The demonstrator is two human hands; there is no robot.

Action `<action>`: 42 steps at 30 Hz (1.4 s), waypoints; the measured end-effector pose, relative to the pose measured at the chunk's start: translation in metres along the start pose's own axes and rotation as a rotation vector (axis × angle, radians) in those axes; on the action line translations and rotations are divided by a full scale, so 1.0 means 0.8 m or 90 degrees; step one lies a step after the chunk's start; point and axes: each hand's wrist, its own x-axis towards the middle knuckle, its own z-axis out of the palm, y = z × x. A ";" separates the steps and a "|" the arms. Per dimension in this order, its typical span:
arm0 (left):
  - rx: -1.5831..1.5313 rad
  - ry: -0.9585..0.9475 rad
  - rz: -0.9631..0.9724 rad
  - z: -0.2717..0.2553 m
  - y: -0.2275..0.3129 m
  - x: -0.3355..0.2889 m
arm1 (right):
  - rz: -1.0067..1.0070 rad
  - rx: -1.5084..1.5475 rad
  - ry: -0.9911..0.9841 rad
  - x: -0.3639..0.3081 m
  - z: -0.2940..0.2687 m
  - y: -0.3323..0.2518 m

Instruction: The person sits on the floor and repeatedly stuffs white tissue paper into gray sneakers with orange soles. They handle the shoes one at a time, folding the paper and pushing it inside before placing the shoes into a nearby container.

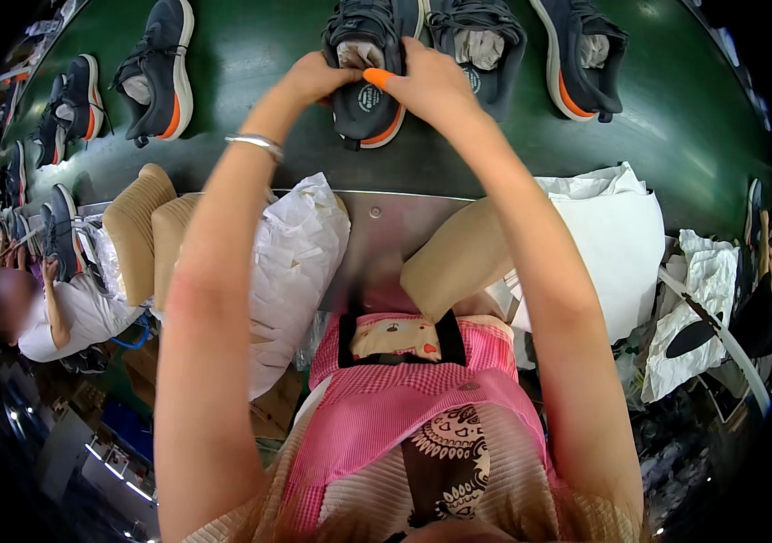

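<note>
A dark grey sneaker with a white and orange sole lies on the green table before me, toe pointing away. Crumpled tissue paper fills its opening. My left hand grips the left side of the collar, fingers curled against it. From the right, my right hand holds the other side; an orange cover sits on its thumb, which reaches over the opening beside the paper. Some fingertips are hidden by the shoe. Touching distance to the right is another paper-stuffed sneaker.
More sneakers stand on the green table, including one at right and one at left. Stacks of brown cardboard inserts and white paper line the near edge. A co-worker is at far left.
</note>
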 end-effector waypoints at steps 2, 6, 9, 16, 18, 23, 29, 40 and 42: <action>0.012 -0.090 0.008 -0.033 0.003 -0.021 | -0.037 0.195 0.030 -0.035 -0.038 0.007; 0.068 -0.090 -0.015 -0.064 0.007 -0.035 | 0.019 0.236 0.115 -0.079 -0.069 0.045; -0.076 -0.001 -0.042 -0.064 0.021 -0.049 | 0.054 0.266 0.111 -0.091 -0.065 0.052; -0.747 0.032 -0.237 0.016 0.046 -0.057 | -0.248 0.120 0.158 -0.083 -0.012 0.024; -0.831 0.085 -0.214 0.038 0.057 -0.044 | -0.277 0.071 0.078 -0.082 0.015 0.002; -0.949 0.222 -0.051 0.072 0.025 -0.005 | -0.251 0.032 0.013 -0.081 0.054 0.008; -1.034 0.327 -0.021 0.083 0.018 0.002 | -0.233 0.038 0.021 -0.080 0.070 0.004; -0.772 0.173 -0.148 0.011 0.032 -0.019 | -0.309 0.052 0.058 -0.041 0.065 -0.004; -0.487 0.056 -0.094 -0.043 0.061 -0.069 | -0.364 0.197 0.080 -0.031 0.040 0.015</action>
